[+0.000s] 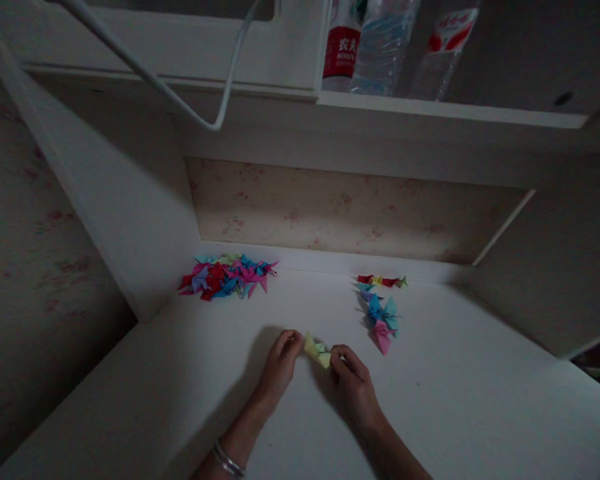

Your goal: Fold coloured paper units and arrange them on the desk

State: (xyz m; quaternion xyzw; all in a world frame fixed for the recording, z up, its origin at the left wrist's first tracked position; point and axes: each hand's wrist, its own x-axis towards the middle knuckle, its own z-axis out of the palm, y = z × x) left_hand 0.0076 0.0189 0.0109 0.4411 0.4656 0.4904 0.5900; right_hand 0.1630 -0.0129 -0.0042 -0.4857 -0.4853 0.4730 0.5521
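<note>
A small pale yellow folded paper crane is held above the middle of the white desk. My right hand pinches its right end between thumb and fingers. Close by the crane's left tip is my left hand, its fingers curled together and a narrow gap seeming to part them from the paper. I see nothing between those fingers. To the right stand more paper cranes, among them a pink one and a blue one.
A heap of colourful paper cranes lies at the back left of the desk. A short row of folded papers sits at the back right. Overhead are a shelf with plastic bottles and a hanging white cable.
</note>
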